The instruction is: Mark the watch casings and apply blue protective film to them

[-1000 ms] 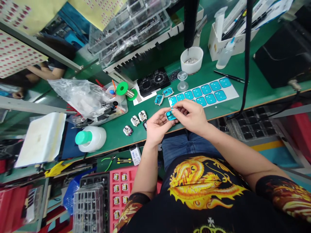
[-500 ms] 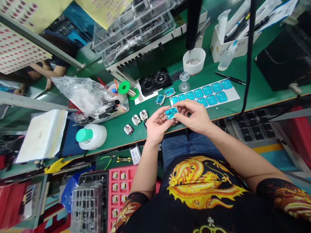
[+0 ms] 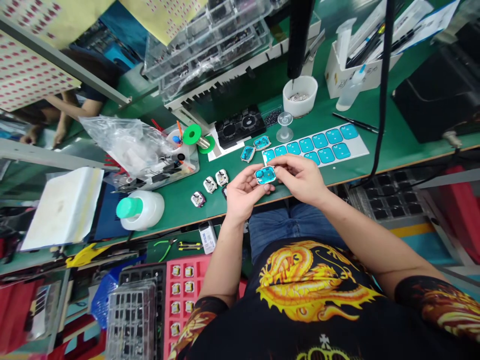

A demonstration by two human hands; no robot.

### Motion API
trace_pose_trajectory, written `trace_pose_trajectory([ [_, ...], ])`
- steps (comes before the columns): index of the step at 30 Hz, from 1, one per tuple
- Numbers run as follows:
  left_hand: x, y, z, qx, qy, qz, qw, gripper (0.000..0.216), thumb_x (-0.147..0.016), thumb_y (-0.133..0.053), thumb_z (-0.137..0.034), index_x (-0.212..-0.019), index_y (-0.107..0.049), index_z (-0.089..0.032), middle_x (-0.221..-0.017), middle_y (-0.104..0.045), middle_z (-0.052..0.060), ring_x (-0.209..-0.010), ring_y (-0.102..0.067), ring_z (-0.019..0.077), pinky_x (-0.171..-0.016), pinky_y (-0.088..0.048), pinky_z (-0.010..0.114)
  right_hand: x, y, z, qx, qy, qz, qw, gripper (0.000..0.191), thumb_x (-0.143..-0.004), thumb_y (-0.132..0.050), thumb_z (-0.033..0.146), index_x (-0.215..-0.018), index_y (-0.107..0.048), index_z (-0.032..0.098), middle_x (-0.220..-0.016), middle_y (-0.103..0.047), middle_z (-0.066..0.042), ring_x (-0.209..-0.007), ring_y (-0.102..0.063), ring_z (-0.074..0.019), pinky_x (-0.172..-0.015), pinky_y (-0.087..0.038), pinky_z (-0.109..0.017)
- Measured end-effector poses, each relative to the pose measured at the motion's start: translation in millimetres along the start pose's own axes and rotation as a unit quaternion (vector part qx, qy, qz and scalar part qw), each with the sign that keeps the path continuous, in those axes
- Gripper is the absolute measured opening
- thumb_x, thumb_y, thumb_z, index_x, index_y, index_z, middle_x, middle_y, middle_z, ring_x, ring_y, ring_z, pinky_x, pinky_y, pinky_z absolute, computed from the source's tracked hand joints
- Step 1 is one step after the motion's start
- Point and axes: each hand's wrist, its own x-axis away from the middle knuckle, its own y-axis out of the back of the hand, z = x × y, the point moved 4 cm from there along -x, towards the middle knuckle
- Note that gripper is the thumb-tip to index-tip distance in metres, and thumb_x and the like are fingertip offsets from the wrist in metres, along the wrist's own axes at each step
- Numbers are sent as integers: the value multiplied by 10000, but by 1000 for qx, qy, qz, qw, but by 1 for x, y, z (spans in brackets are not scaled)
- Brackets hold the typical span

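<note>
A small watch case with a blue film inside is held up just above the bench's front edge. My left hand grips its left side, closed between thumb and fingers. At its right edge my right hand has thumb and forefinger closed on the case. Just behind lies a white sheet of blue stickers, partly covered by my right hand. Two blue-lined watch cases rest beyond the left hand. Several cases without blue film, including a white one, lie to the left.
An electric screwdriver hangs above a white cup of small parts. Black tweezers lie right of the stickers. A solder spool, white bottle and black fixture stand leftward. Below is a red tray. A co-worker's arms show far left.
My right thumb has drawn back from the face of the watch case to its right edge, and the right fingers have shifted. The left hand keeps its hold.
</note>
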Motion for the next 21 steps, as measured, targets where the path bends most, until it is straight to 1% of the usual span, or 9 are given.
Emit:
trace_pose_trajectory([
  [5,1,1,1,-14,-4,1,1000,529,-840,-980,-254,-1323,-765,-248,-1123,-829,47,-848,-834,174,-768,-710,260,-1,1,-1,1,0,-2,1000,172,-1008,-716,322,-1082,-833,220,-999,-789,-34,-806,-721,-166,-678,-580,-294],
  [9,0,-1,-1,3,-11,8,1000,514,-836,-975,-209,-1307,-777,-265,-1088,-834,29,-835,-836,166,-759,-711,248,1,-2,-2,16,9,-9,1000,167,-1005,-703,299,-1078,-826,213,-993,-778,-34,-794,-715,-160,-663,-573,-286],
  [11,1,-1,-3,11,-6,3,1000,515,-828,-977,-199,-1300,-780,-257,-1074,-835,28,-821,-836,165,-744,-707,239,3,-1,4,44,27,-32,998,159,-1005,-692,288,-1069,-815,211,-993,-767,-37,-783,-703,-155,-661,-573,-282],
  [13,2,-1,-4,9,4,-6,1000,516,-825,-976,-199,-1300,-777,-241,-1066,-837,36,-812,-836,168,-736,-706,240,2,5,16,94,67,-54,992,160,-1019,-665,274,-1079,-800,214,-1000,-761,-42,-802,-697,-161,-689,-584,-291],
  [15,2,0,-4,3,9,-11,1000,516,-828,-971,-193,-1304,-774,-228,-1050,-836,44,-810,-838,177,-730,-710,248,-2,19,28,167,112,-69,977,177,-1043,-624,261,-1103,-785,221,-1024,-764,-50,-846,-701,-177,-732,-596,-314],
  [17,2,-1,-5,4,4,-7,1000,509,-838,-957,-177,-1309,-773,-227,-1039,-835,47,-813,-840,183,-726,-713,255,-10,42,35,263,139,-92,950,202,-1055,-584,239,-1122,-774,222,-1068,-767,-69,-905,-711,-204,-799,-607,-357],
  [19,2,-3,-5,11,-3,2,1000,497,-851,-941,-161,-1313,-774,-238,-1032,-833,43,-815,-839,178,-731,-711,253,-21,73,35,371,134,-128,910,215,-1043,-574,217,-1140,-767,211,-1127,-754,-104,-992,-715,-250,-902,-603,-424],
  [21,2,-5,-4,14,-4,9,1000,490,-862,-930,-158,-1318,-773,-250,-1036,-830,37,-825,-837,167,-746,-709,248,-32,105,26,458,96,-154,870,208,-1016,-618,225,-1165,-759,191,-1205,-724,-154,-1093,-696,-312,-1007,-571,-510],
])
